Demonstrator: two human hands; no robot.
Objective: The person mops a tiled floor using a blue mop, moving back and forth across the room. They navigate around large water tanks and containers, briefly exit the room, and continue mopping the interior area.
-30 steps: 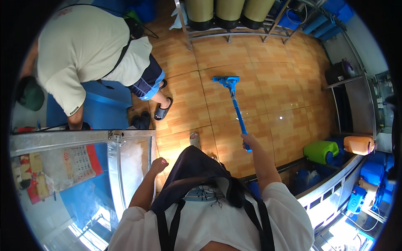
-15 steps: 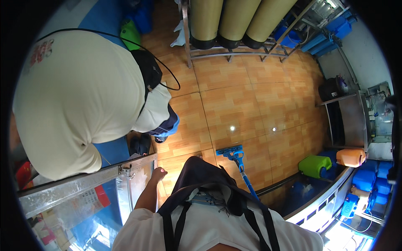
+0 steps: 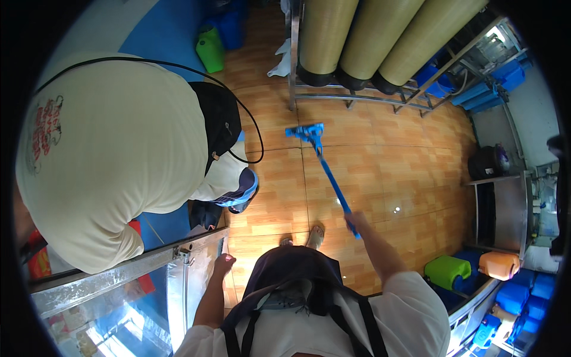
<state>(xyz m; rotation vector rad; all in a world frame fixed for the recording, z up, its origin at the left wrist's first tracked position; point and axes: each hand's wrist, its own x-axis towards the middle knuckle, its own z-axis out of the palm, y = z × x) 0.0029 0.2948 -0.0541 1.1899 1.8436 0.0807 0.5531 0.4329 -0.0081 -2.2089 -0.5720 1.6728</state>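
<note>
My right hand (image 3: 355, 221) is closed round the upper handle of a blue floor mop (image 3: 335, 185), with my arm reaching forward. The mop's wide blue head (image 3: 306, 132) rests on or just over the tiled floor (image 3: 357, 163), short of the metal rack. My left hand (image 3: 224, 263) hangs low beside the metal-framed glass panel, its fingers curled in, with nothing visible in them. I wear a dark apron (image 3: 291, 268), and below it one foot (image 3: 316, 237) shows on the tiles.
A person (image 3: 119, 154) in a cream shirt bends over at the left, behind the glass panel's metal rail (image 3: 137, 262). Tall tan tanks (image 3: 327, 41) stand in a metal rack (image 3: 333, 96). Green (image 3: 447, 272) and orange (image 3: 499, 265) jugs sit at the right near a metal cabinet (image 3: 502, 208).
My right arm has come into view, and the mop has moved forward and slightly left across the floor. The view has shifted a little. My left hand stays low.
</note>
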